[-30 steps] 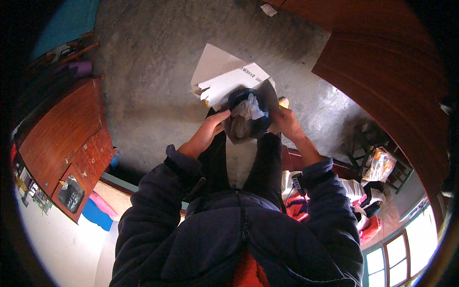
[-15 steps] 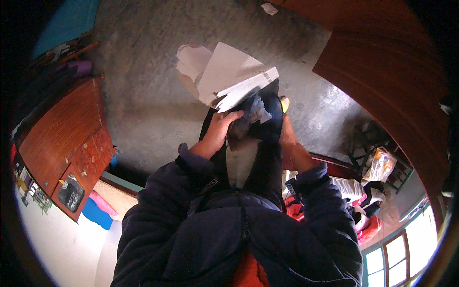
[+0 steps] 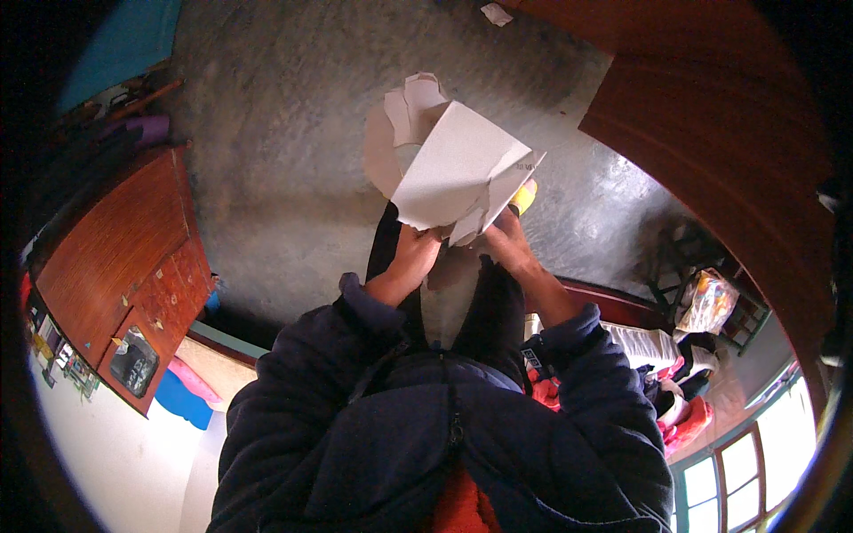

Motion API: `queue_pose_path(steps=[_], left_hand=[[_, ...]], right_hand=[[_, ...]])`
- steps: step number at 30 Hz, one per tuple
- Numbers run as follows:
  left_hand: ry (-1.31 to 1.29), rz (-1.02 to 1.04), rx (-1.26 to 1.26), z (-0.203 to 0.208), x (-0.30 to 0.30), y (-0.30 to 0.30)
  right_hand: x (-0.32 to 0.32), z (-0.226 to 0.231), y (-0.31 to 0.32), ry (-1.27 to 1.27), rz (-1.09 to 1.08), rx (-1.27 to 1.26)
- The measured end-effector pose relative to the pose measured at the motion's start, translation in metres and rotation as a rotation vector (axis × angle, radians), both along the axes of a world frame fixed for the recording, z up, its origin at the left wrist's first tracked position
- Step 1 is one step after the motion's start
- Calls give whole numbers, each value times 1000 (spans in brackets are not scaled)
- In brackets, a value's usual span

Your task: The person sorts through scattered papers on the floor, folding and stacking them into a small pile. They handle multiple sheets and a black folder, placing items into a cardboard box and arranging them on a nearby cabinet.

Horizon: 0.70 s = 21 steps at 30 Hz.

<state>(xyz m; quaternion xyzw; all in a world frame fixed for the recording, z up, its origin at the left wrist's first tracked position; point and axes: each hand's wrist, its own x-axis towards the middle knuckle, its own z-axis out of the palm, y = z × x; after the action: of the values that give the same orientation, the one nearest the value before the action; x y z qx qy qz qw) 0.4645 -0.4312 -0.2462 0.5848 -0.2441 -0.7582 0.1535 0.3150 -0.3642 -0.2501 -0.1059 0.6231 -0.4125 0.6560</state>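
A piece of torn, folded white cardboard [image 3: 462, 164] spreads above my knees, with ragged flaps at its far left end and a creased strip along its right side. At its near edge, my left hand [image 3: 411, 259] is closed, its fingertips hidden beneath the cardboard. My right hand [image 3: 514, 247] grips the near right corner, its fingers partly covered too. Below the hands, between my dark trouser legs, a brownish patch is too dim to make out. Something yellow [image 3: 526, 195] shows past the cardboard's right side, perhaps footwear.
Grey concrete floor [image 3: 284, 160] surrounds my legs, with a scrap of paper [image 3: 497, 14] far off. A wooden cabinet [image 3: 124, 258] stands left; brown wooden furniture [image 3: 711, 133] rises on the right. Clothes [image 3: 684, 413] and a plastic bag [image 3: 708, 302] lie at lower right.
The white cardboard has turned and come nearer and to the right, over my hands. The dark glossy surface with a torn pale patch is now hidden. My hands have drawn slightly closer to me.
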Motion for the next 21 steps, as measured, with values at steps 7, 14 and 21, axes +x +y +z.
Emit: queue_pose_path(steps=[7,14,21], left_hand=[[23,-115,-25,-3,13,0],[339,-341,41,7,20,-22],[6,-541,-409,21,3,-17]], right_hand=[[4,-2,3,273,-75,-46],[-4,-4,-3,468,151,97],[-6,30,-15,304,265,165]])
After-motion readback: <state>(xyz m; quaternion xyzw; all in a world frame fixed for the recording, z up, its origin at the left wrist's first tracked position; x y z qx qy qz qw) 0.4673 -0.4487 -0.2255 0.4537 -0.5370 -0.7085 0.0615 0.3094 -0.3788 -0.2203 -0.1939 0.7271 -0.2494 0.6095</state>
